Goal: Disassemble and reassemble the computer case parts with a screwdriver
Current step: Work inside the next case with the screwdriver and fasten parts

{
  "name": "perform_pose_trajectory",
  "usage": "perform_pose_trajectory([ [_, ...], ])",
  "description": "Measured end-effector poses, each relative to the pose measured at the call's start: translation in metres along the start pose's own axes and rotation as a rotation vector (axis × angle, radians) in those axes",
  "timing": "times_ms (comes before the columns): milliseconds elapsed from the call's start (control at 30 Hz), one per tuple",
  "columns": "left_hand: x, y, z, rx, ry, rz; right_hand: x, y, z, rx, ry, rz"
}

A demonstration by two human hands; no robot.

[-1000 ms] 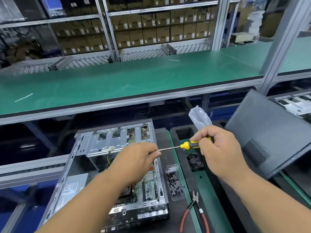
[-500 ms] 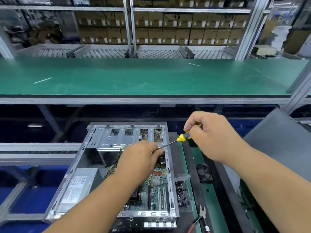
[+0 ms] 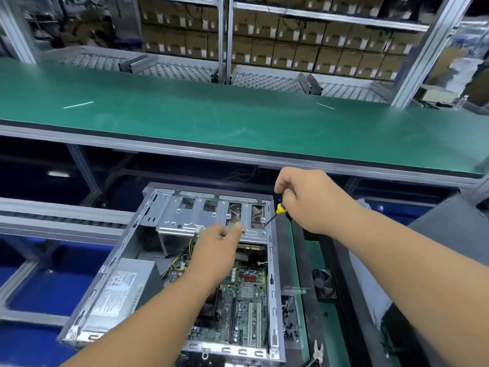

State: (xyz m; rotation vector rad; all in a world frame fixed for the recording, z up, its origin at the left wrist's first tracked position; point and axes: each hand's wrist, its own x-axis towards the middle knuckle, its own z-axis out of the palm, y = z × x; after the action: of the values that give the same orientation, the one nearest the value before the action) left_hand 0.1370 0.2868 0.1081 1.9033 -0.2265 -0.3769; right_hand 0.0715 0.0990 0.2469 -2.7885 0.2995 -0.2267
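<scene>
Now working at far right edge of open grey metal computer case.
Right hand curled around yellow-and-black-handled screwdriver, tip down on silver drive cage near case's right wall. Left hand blurred above motherboard, fingers loosely extended, holding nothing. Open room left of cage.

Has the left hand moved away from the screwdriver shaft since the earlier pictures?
Yes. The left hand has let go of the screwdriver and drawn back left over the drive cage.
</scene>
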Motion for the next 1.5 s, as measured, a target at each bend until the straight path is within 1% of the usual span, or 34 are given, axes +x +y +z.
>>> perform_pose_trajectory([
  [33,0.004,-0.006,0.003,-0.129,0.017,-0.147,0.004,0.000,0.002,-0.023,-0.022,-0.006],
  [67,0.007,-0.014,0.006,-0.207,0.015,-0.298,0.008,0.000,0.005,-0.044,-0.047,-0.013],
  [100,0.008,-0.023,0.010,-0.242,-0.002,-0.423,0.011,0.000,0.008,-0.059,-0.070,-0.017],
  [133,0.010,-0.033,0.013,-0.253,-0.021,-0.504,0.013,0.000,0.011,-0.071,-0.088,-0.023],
  [267,0.017,-0.057,0.022,-0.379,-0.090,-0.630,0.021,0.003,0.020,-0.116,-0.115,-0.038],
  [367,0.024,-0.057,0.027,-0.512,-0.213,-0.657,0.025,0.005,0.022,-0.131,-0.122,-0.038],
  [433,0.030,-0.052,0.031,-0.614,-0.256,-0.682,0.026,0.005,0.023,-0.131,-0.130,-0.040],
  [533,0.036,-0.049,0.035,-0.733,-0.245,-0.703,0.029,0.005,0.027,-0.137,-0.140,-0.043],
  [667,0.038,-0.056,0.034,-0.862,-0.221,-0.686,0.032,0.008,0.031,-0.159,-0.150,-0.058],
  [933,0.036,-0.060,0.033,-0.824,-0.203,-0.599,0.037,0.007,0.035,-0.186,-0.147,-0.109],
  [1267,0.038,-0.067,0.037,-0.885,-0.201,-0.545,0.040,0.006,0.034,-0.230,-0.168,-0.124],
  [1500,0.040,-0.068,0.037,-0.887,-0.209,-0.534,0.044,0.000,0.034,-0.272,-0.201,-0.140],
])
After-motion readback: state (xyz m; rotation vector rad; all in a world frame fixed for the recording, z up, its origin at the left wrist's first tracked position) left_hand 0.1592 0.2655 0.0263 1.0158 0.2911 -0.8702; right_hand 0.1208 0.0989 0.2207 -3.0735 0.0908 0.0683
